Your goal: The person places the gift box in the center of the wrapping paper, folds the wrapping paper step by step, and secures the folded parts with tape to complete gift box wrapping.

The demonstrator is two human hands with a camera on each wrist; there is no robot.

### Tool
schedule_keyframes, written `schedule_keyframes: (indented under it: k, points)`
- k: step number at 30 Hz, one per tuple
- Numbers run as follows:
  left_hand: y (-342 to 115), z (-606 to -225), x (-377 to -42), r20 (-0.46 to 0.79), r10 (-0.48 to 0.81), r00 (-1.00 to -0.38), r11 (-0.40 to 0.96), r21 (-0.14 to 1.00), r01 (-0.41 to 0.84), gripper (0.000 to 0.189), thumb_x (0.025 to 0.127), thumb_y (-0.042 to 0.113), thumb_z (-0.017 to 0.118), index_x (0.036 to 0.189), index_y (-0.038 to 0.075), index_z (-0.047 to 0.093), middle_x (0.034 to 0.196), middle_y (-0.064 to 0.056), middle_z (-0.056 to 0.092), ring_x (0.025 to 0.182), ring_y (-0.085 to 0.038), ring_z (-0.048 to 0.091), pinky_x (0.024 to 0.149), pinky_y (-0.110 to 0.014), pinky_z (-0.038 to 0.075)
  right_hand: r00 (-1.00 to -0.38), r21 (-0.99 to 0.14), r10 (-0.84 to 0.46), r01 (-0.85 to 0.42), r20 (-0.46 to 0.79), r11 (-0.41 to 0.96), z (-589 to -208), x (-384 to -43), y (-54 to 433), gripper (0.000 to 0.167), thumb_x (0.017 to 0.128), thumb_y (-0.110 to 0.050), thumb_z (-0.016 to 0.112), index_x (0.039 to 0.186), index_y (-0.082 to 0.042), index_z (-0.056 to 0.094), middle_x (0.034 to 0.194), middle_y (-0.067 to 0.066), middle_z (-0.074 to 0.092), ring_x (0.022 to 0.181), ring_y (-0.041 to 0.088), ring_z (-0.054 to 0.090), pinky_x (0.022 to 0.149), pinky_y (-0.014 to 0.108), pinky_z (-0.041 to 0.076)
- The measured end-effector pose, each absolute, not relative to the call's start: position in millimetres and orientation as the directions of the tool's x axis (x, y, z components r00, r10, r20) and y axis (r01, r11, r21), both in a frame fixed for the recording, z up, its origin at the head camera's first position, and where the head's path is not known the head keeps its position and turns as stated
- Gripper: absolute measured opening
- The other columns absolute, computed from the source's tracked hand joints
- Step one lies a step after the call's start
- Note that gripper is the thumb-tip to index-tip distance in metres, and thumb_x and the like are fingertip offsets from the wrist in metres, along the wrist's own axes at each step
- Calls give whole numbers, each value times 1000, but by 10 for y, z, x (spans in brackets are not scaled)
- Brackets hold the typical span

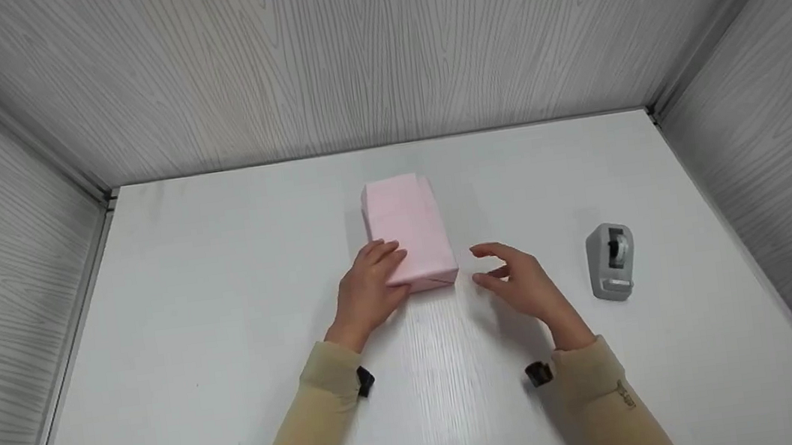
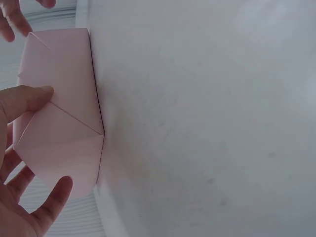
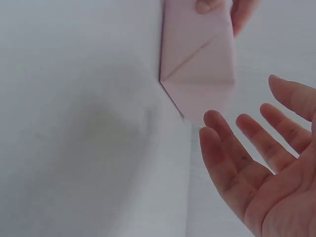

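A box wrapped in pink paper (image 1: 407,221) lies flat on the white table, its long side pointing away from me. My left hand (image 1: 371,286) grips its near left corner. In the left wrist view the thumb (image 2: 37,96) presses on the folded end face, where diagonal creases meet, and the other fingers lie around the side and top. Just right of the box's near end is my right hand (image 1: 516,279), apart from it and holding nothing. The right wrist view shows those fingers (image 3: 271,143) spread and slightly bent beside the box's folded end (image 3: 197,64).
A grey tape dispenser (image 1: 611,262) with a roll in it stands to the right of my right hand. Pale wood-grain panels (image 1: 375,51) wall the table (image 1: 221,274) at the back and both sides. Each wrist carries a small black camera.
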State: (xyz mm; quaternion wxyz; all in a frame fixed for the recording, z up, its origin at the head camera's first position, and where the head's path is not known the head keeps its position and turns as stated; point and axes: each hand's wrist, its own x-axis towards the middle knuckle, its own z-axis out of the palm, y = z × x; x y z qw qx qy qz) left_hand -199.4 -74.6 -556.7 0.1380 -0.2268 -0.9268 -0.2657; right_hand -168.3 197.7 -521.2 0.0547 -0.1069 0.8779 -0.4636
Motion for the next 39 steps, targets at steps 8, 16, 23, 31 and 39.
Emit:
schedule_keyframes:
  k: [8, 16, 23, 31, 39]
  points:
    - [-747, -5565, -1990, 371, 344, -863, 756, 436, 489, 51, 77, 21, 83, 124, 11, 67, 134, -2, 58, 130, -23, 45, 97, -43, 48, -999, -809, -53, -34, 3, 586, -5187, -1492, 2425, 44, 94, -17, 68, 136, -11, 54, 124, 17, 62, 101, 32, 65, 81, 44, 52]
    - [-741, -5560, -1985, 360, 338, -870, 759, 442, 478, 51, 77, 20, 83, 125, 11, 67, 135, -2, 58, 131, -23, 45, 97, -43, 48, -990, -750, 136, 110, -27, 652, -5148, -1365, 2927, 52, 95, -30, 66, 139, -7, 51, 124, 20, 59, 108, 34, 59, 81, 43, 51]
    - [-730, -5565, -1987, 372, 336, -865, 753, 446, 484, 50, 77, 21, 83, 124, 11, 67, 134, -2, 58, 131, -23, 45, 98, -41, 47, -948, -654, 318, 246, -8, 715, -5177, -1277, 3321, 45, 97, -29, 60, 130, 0, 56, 110, 19, 57, 95, 30, 56, 67, 34, 47]
    - [-720, -5574, -1984, 385, 336, -860, 755, 436, 490, 50, 77, 21, 84, 124, 12, 68, 133, -2, 59, 130, -23, 46, 98, -39, 47, -883, -577, 414, 460, -219, 675, -5284, -1198, 3542, 57, 100, -47, 45, 123, 4, 56, 103, 18, 55, 84, 29, 53, 63, 36, 44]
    - [-732, -5594, -1990, 396, 334, -855, 752, 436, 495, 51, 76, 20, 84, 124, 11, 68, 133, -2, 59, 130, -23, 46, 98, -40, 47, -881, -587, 375, 473, -290, 657, -5355, -1223, 3561, 58, 101, -46, 44, 122, 7, 55, 107, 22, 56, 91, 31, 52, 71, 39, 46]
